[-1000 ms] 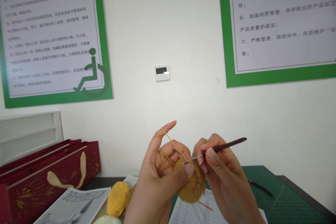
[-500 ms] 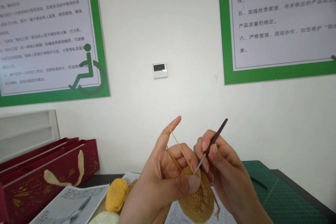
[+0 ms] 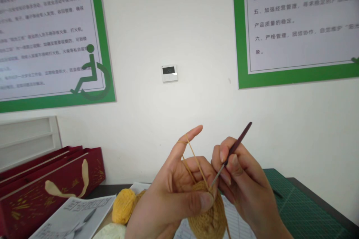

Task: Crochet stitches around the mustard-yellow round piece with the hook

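**Hands at crochet, raised above a table (image 3: pixel 112 188).** The left hand (image 3: pixel 174 190) pinches a mustard crocheted piece (image 3: pixel 209 218) between the thumb and bent fingers. Its forefinger is raised and carries a loop of the yarn strand (image 3: pixel 196 160), which runs taut down to the piece. The right hand (image 3: pixel 246 186) is closed in a pencil grip on a dark crochet hook (image 3: pixel 234 149). The handle points up and to the right, and the metal tip meets the top edge of the piece (the hooked end is too small to make out). The piece hangs in the air, low in view, between the two hands.

Beyond the left hand lie a yellow yarn ball (image 3: pixel 123 205) and, just beside it, a pale yarn ball (image 3: pixel 110 231), next to a printed sheet (image 3: pixel 78 216). A red gift bag (image 3: pixel 50 190) stands at far left. A green cutting mat (image 3: pixel 297 209) covers the table at right. A small thermostat (image 3: pixel 169 73) hangs on the wall (image 3: pixel 196 26).
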`<state>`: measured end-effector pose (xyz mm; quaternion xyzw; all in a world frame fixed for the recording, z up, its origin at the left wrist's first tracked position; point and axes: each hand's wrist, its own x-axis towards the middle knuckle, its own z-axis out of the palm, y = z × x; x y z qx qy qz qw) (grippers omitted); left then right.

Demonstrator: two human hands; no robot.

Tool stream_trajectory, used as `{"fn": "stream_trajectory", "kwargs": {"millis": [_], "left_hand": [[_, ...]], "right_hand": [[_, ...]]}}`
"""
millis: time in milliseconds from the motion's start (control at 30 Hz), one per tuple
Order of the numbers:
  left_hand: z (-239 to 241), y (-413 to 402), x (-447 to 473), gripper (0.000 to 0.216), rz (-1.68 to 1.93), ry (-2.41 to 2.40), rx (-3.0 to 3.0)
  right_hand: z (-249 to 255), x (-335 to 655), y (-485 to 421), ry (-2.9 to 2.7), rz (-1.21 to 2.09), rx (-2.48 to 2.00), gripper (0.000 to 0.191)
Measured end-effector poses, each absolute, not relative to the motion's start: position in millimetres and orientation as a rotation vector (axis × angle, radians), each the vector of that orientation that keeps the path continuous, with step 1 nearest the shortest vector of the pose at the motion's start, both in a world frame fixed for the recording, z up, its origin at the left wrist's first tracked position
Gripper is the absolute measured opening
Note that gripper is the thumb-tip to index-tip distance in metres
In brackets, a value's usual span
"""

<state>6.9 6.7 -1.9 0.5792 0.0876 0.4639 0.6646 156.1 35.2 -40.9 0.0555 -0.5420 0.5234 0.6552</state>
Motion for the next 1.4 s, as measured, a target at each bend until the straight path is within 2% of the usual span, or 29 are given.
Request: {"fn": "stream_trajectory", "kwargs": {"millis": [333, 600, 867, 1167, 1400], "left_hand": [[-6, 5, 11, 0.093, 1.086, 0.205, 1.274], [-7, 11, 7, 0.071, 1.032, 0.215, 1.329], [-4, 9, 6, 0.063, 1.052, 0.256, 1.361], [-8, 11, 8, 0.069, 1.041, 0.180, 1.292], [-6, 9, 9, 0.070, 1.058, 0.189, 1.270]], "right_hand": [[-39, 159, 27, -1.231, 1.162, 0.035, 0.018], [-38, 153, 30, -1.159, 1.206, 0.049, 0.022], [-37, 152, 31, -1.156, 1.178, 0.035, 0.021], [-38, 160, 29, -1.293, 1.101, 0.120, 0.012], [-36, 161, 24, -1.311, 1.015, 0.043, 0.015]]}}
